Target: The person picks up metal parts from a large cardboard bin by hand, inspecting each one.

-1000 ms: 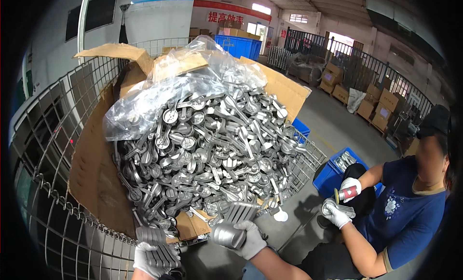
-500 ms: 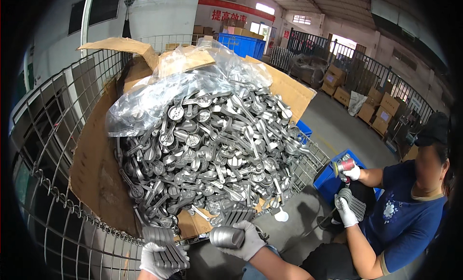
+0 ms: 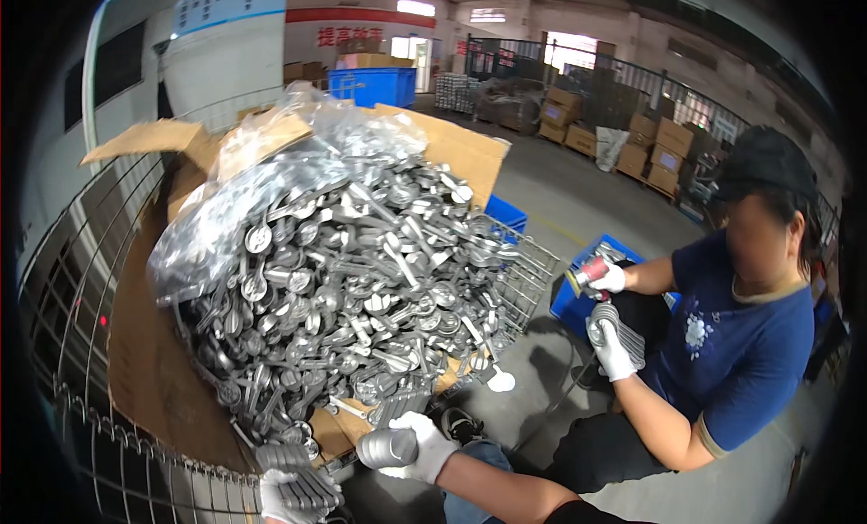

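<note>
My left hand (image 3: 274, 499), in a white glove, is closed around a stack of grey metal handles (image 3: 307, 490) at the lower left. To its right, my white-gloved right hand (image 3: 430, 450) grips a second stack of grey metal handles (image 3: 386, 448), their rounded heads lined up toward the left. Both stacks are apart from each other, at the near edge of a big heap of loose metal handles (image 3: 343, 294). Each loose piece has a round, cup-like head and a narrow stem.
Cardboard (image 3: 144, 361) and a wire cage (image 3: 77, 434) surround the heap; clear plastic film (image 3: 244, 199) covers its far left. On the right, a co-worker (image 3: 741, 343) in white gloves holds a red power tool (image 3: 591, 273) and a handle stack (image 3: 623, 330) beside a blue crate (image 3: 567, 312).
The view has swung to the right, so the heap and my hands appear farther left. Both my hands keep their stacks. More of my right forearm shows.
</note>
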Demonstrator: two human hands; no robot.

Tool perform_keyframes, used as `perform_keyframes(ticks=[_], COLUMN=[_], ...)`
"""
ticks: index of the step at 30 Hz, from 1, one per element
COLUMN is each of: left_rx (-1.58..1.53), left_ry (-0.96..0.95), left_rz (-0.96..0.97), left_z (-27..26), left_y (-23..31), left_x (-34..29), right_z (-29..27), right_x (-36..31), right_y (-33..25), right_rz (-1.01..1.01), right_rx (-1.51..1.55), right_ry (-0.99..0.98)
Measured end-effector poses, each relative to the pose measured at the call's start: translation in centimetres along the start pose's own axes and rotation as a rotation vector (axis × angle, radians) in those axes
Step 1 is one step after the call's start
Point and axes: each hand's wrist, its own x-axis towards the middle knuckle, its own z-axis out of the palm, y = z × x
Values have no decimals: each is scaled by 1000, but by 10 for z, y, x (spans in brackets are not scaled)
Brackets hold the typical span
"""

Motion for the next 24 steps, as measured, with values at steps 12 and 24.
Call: perform_keyframes(ticks=[12, 24], left_rx=[16, 660], left_ry=[99, 85], left_rz=[88, 526], left_z=[23, 11], left_y=[47, -3], left_x=[-21, -3], right_z=[-19, -34], right_x=[-13, -54], right_y=[-23, -31], right_rz=[-289, -549], right_rx=[222, 53], right_ry=[-298, -679])
